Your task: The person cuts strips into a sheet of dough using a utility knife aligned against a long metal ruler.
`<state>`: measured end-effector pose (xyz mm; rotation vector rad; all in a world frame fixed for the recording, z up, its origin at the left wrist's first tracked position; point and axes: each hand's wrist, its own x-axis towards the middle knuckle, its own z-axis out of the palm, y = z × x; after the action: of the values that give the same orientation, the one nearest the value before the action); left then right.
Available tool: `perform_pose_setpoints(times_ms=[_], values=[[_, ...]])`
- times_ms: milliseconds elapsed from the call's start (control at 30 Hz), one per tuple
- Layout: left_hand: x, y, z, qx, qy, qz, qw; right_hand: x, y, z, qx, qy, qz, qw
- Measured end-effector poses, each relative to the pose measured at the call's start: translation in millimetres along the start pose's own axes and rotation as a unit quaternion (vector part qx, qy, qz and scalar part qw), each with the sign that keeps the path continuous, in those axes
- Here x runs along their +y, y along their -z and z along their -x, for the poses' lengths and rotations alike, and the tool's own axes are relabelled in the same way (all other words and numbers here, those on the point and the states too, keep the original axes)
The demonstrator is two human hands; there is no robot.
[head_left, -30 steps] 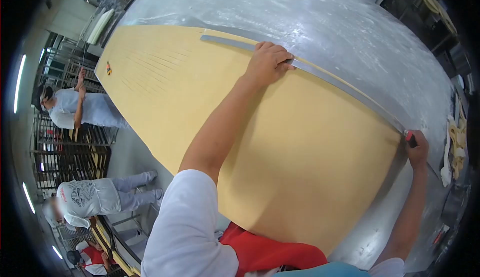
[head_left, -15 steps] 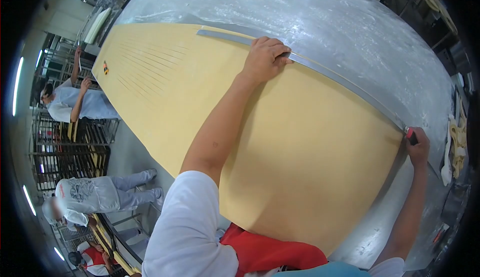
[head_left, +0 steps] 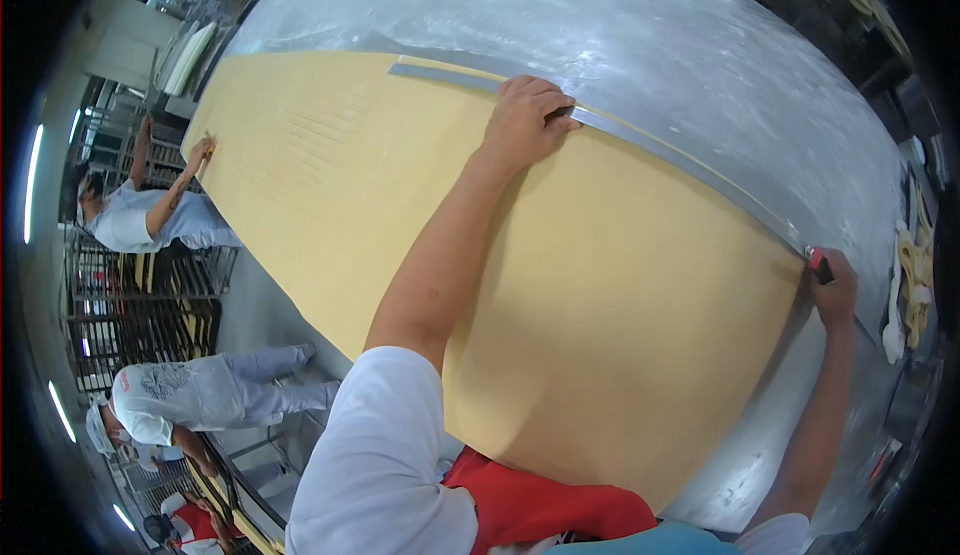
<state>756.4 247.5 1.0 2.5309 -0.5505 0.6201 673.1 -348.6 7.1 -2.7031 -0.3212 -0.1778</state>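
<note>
A large sheet of yellow dough (head_left: pixel 620 305) lies on the metal table (head_left: pixel 700 45). Along its far edge runs a long metal ruler (head_left: pixel 680 163), with a thin strip of dough showing beyond it. My left hand (head_left: pixel 527 120) grips the ruler near its middle, fingers bent over it. At the ruler's right end, my right hand (head_left: pixel 836 290) is closed around a red and black cutter (head_left: pixel 820 265), by the sheet's right corner. Several thin slits mark the left part of the dough.
A co-worker (head_left: pixel 150 215) stands past the sheet's left end, one hand on the dough's edge. Two more people (head_left: pixel 190 395) are at lower left, near racks (head_left: pixel 150 300) and trays. Dough scraps (head_left: pixel 915 275) hang at the far right.
The co-worker at the left has reached a hand onto the dough, over the small orange tool lying there. Another person at lower left has leaned forward. My hands have hardly moved.
</note>
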Motion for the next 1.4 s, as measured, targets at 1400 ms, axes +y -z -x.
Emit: perform_pose_setpoints(times_ms=[1400], values=[[91, -29, 16, -0.093, -0.013, -0.244, 0.965, 50, -24, 26, 0.111, 0.086, 0.09, 0.986]])
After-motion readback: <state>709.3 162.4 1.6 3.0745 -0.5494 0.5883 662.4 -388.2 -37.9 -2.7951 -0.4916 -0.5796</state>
